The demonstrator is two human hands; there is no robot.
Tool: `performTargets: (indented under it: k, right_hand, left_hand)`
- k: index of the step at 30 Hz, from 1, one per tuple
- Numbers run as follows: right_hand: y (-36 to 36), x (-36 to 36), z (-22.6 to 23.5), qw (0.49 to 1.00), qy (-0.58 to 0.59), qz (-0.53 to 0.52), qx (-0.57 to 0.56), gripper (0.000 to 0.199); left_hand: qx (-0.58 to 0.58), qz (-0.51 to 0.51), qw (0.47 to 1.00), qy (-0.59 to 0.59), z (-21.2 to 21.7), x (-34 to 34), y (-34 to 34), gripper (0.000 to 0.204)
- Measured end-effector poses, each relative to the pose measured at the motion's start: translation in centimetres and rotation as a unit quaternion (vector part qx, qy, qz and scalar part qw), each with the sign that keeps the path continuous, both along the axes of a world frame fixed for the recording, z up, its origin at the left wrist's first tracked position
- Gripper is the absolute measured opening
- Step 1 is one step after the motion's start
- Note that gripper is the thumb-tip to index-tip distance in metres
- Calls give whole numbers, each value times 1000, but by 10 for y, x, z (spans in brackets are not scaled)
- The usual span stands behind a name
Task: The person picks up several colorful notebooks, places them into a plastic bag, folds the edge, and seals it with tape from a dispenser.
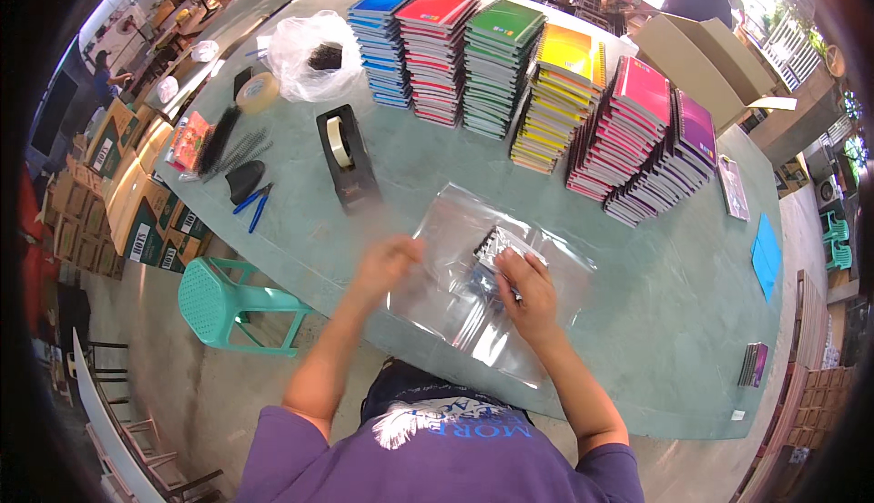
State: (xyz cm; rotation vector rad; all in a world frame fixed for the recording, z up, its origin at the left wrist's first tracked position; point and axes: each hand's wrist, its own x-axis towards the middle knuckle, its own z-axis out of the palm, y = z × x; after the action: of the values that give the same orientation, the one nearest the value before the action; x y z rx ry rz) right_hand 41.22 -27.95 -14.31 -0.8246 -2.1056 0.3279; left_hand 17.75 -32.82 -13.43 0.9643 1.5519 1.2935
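Note:
A clear plastic sheet or bag [437, 294] lies spread on the table in front of me, with bright reflections and creases. On or inside it, I cannot tell which, is a small block with a black-and-white pattern [492, 243], perhaps a little notebook. My right hand [529, 295] is closed over the near side of this block, the fingers bent on top and hiding part of it. Beside the plastic's left edge is my left hand [390, 264]. It is smeared by motion, and its fingers cannot be made out clearly.
Tall stacks of spiral notebooks in blue [381, 57], red [435, 66], green [499, 75], yellow [555, 102], pink [619, 130] and purple [669, 162] line the far side. Left stand a tape dispenser [349, 162], blue-handled pliers [255, 204] and a white plastic bag [314, 57].

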Motion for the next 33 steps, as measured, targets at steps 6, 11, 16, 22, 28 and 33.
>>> performTargets:
  k: [6, 11, 16, 22, 28, 33]
  right_hand:
    - [-2, 3, 9, 999, 14, 21, -48, 56]
    - [-7, 0, 21, 992, 53, 43, -105, 52]
    - [24, -3, 39, 983, -21, -2, -181, 45]
    - [65, -6, 64, 939, -181, -19, -293, 69]
    - [48, -22, 94, 872, -209, 13, -442, 91]
    - [27, 42, 34, 943, 54, 68, -323, 85]
  left_hand:
    - [-10, -125, 992, 29, 1, 84, 11, 27]
    - [-6, -94, 986, 136, -16, 80, 10, 34]
    - [4, -62, 974, 219, -52, 67, 7, 43]
    - [-73, -350, 926, 121, -66, 93, -36, 26]
    - [-229, -322, 731, -557, -84, 139, -50, 41]
    - [-246, -265, 906, -221, -34, 53, 14, 80]
